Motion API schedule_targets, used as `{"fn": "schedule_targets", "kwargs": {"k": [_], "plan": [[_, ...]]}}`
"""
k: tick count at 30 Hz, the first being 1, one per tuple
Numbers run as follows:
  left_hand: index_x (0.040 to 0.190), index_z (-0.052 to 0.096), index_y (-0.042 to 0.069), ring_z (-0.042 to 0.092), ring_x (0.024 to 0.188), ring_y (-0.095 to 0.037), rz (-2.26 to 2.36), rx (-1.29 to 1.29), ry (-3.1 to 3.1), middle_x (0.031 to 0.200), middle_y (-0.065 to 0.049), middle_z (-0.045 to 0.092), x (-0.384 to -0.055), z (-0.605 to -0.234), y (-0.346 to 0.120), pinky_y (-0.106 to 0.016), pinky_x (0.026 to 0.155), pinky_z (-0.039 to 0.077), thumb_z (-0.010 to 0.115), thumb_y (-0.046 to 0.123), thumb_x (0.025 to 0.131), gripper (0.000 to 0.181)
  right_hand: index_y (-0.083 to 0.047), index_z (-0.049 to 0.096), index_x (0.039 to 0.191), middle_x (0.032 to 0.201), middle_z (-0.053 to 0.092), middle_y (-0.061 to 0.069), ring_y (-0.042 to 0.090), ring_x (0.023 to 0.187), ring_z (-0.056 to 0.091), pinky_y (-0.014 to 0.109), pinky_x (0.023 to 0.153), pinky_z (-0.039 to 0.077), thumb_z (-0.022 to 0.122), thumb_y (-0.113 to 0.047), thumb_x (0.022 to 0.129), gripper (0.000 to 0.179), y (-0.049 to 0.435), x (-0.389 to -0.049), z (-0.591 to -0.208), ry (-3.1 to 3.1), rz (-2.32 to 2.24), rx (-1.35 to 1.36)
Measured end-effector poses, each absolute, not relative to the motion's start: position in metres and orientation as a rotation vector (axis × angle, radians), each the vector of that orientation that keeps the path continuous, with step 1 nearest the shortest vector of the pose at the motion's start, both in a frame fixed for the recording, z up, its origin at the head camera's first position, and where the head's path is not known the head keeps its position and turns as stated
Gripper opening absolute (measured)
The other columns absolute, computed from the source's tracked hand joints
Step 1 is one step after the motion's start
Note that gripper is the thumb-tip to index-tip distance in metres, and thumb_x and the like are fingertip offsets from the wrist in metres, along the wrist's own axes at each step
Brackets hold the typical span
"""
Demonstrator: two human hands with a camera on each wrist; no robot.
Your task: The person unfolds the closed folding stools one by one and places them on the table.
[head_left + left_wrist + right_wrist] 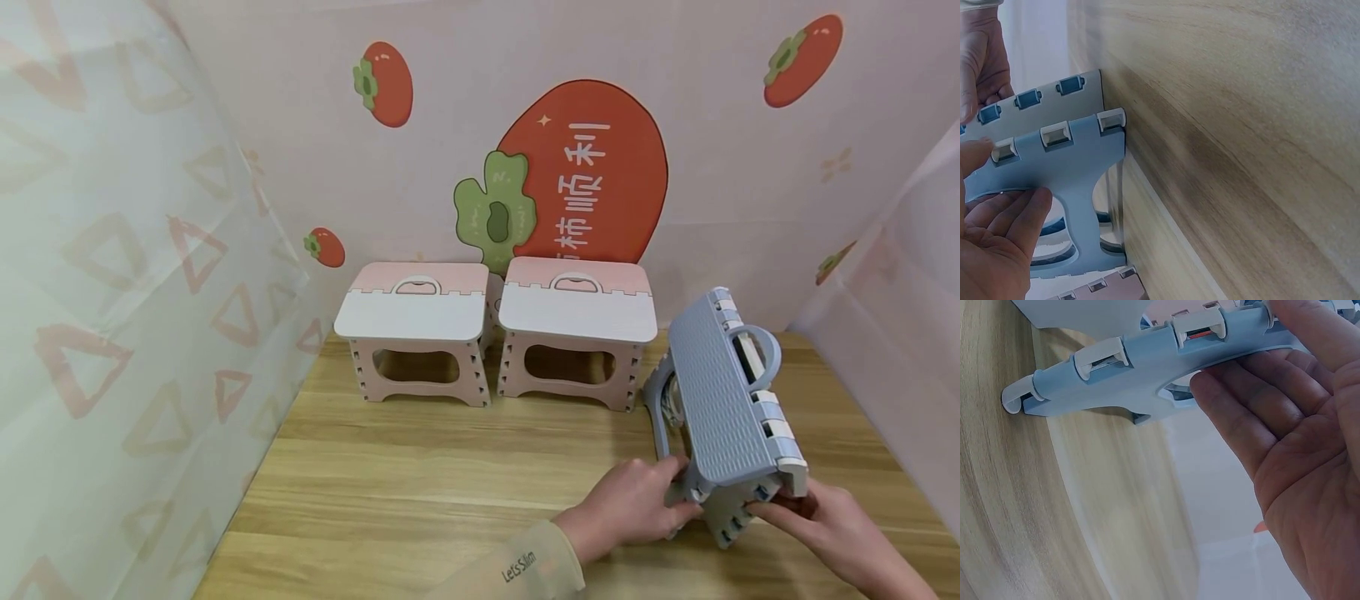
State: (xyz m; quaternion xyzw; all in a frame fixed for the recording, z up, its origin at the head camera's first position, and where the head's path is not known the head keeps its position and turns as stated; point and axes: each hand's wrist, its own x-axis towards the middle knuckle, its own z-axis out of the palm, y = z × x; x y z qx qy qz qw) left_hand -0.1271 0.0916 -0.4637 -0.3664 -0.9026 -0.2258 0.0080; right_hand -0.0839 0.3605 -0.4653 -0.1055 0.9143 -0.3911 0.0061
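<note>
A blue and white folding stool (716,392) stands at the right of the table, partly folded, its textured top tilted and its handle loop facing right. My left hand (633,510) grips its near left leg panel. In the left wrist view the fingers (1022,219) of that hand reach into the panel's cut-out, with the thumb by the hinged edge. My right hand (828,527) holds the opposite leg panel (1141,372). In the right wrist view its fingers pass into the cut-out and its thumb lies over the hinged edge.
Two pink and white folding stools, one on the left (411,325) and one in the middle (577,321), stand unfolded side by side at the back of the wooden table (390,492). Patterned sheeting (225,125) walls the table at the back and both sides.
</note>
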Motion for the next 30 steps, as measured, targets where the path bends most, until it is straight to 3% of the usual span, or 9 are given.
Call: {"fn": "schedule_targets", "kwargs": {"k": [21,24,30], "plan": [[0.130,0.062,0.022,0.064,0.077,0.007,-0.748,-1.162,-2.840,0.101,0.015,0.073,-0.129,-0.462,0.089,-0.007,0.066,0.048,0.067,0.050,0.097,0.044,0.009,0.056,0.134,0.108,0.061,-0.035,-0.006,0.086,0.065,0.025,0.064,0.058,0.070,-0.012,0.098,0.044,0.373,-0.083,-0.467,2.801,-1.187,-0.212],[0.130,0.062,0.022,0.064,0.076,0.007,-0.749,-1.161,-2.837,0.100,0.015,0.073,-0.129,-0.463,0.089,-0.007,0.065,0.048,0.068,0.049,0.096,0.043,0.008,0.056,0.134,0.109,0.064,-0.030,-0.007,0.087,0.065,0.026,0.064,0.059,0.070,-0.014,0.098,0.044,0.374,-0.083,-0.466,2.798,-1.167,-0.181],[0.131,0.062,0.021,0.061,0.071,0.006,-0.725,-1.147,-2.832,0.097,0.015,0.073,-0.129,-0.463,0.089,-0.008,0.063,0.047,0.069,0.048,0.096,0.045,0.009,0.055,0.137,0.112,0.073,-0.006,-0.008,0.087,0.063,0.024,0.066,0.058,0.070,-0.016,0.099,0.048,0.376,-0.083,-0.465,2.807,-1.120,-0.144]]}}
